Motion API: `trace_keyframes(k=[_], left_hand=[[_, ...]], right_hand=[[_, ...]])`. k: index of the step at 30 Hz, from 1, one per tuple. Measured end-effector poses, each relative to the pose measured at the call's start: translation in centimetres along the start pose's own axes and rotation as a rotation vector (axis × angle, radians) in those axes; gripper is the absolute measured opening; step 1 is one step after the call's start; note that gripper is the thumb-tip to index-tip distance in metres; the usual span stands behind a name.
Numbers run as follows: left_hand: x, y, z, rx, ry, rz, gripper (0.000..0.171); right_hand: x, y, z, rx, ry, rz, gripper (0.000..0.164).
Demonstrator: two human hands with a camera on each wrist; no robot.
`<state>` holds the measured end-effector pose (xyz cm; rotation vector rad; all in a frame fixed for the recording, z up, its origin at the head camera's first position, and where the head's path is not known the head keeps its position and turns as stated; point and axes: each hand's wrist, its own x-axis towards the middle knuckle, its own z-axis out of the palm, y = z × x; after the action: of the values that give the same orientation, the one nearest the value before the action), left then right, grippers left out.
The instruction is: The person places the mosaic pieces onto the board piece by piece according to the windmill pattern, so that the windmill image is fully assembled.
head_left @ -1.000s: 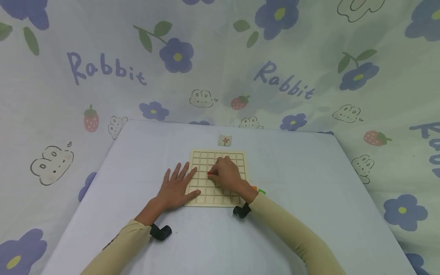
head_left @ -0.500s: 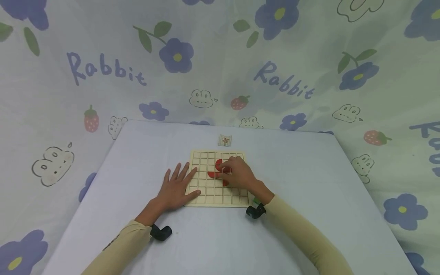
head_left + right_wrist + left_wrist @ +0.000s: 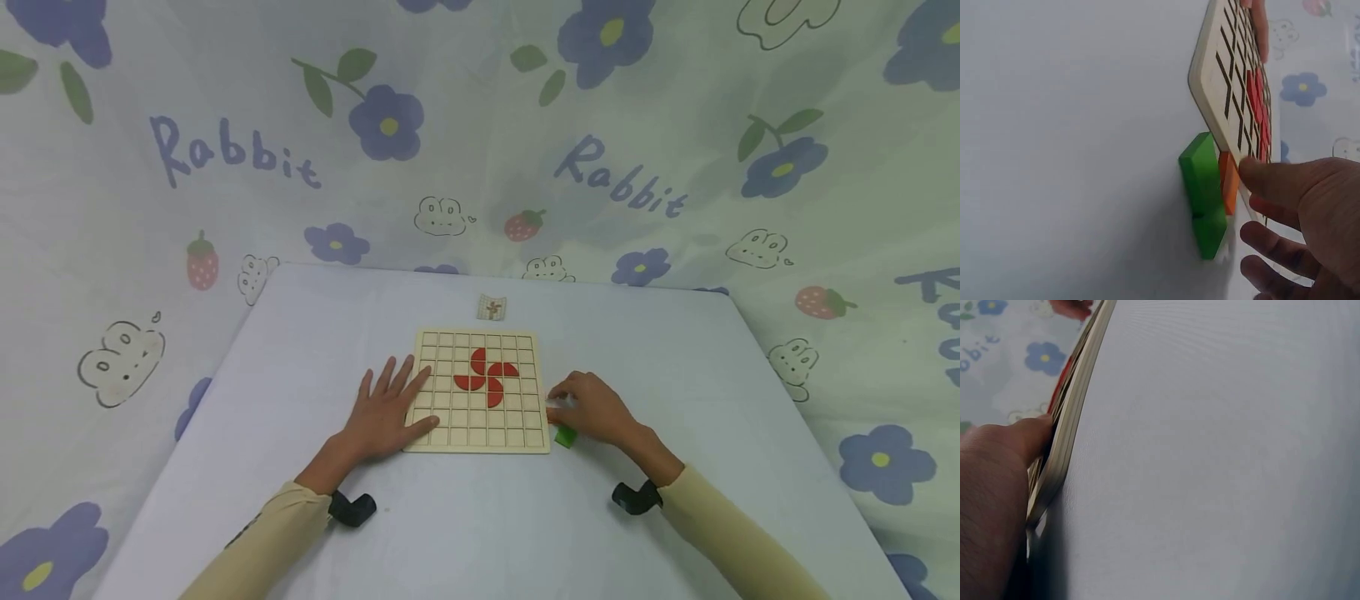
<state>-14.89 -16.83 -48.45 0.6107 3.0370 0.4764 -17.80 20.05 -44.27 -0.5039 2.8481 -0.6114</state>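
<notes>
A square wooden grid board [image 3: 517, 437] lies on the table, its middle cells filled by red quarter-round pieces [image 3: 495, 393] set in a pinwheel. Spread flat across its left side, my left hand [image 3: 377, 415] rests with straight fingers; its thumb [image 3: 1035, 434] shows in the left wrist view. Just off the board's right edge is my right hand [image 3: 597, 408], thumb and fingers parted. An orange block [image 3: 1229, 187] sits beside that thumb, against the board's edge; whether they touch I cannot tell. Green blocks [image 3: 1202, 181] lie next to it, nearer the camera.
Behind the board lies a small card [image 3: 492, 307] printed with a red pinwheel on a grid. The white table [image 3: 420, 533] ends at a patterned cloth backdrop [image 3: 465, 150]. Each wrist carries a black camera mount [image 3: 637, 497].
My right hand has gone from the red pieces in the board's middle to the blocks at its right, uncovering the red pinwheel. My left hand has stayed in place.
</notes>
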Motion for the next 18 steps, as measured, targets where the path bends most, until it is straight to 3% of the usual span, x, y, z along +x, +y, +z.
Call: trace_keyframes(k=[6,13,18], left_hand=[[-0.1,0.1,-0.2,0.004,0.009,0.002,0.086],[-0.1,0.2,-0.4,0.004,-0.001,0.000,0.086],[0.0,0.2,-0.3,0.005,-0.008,-0.003,0.087]], right_hand=[[-1.9,1.4,0.5,0.011,0.004,-0.030,0.029],[-3.3,0.5,0.4,-0.073,0.009,-0.154,0.024],[-4.1,-0.2,0.1,-0.098,-0.083,-0.146,0.024]])
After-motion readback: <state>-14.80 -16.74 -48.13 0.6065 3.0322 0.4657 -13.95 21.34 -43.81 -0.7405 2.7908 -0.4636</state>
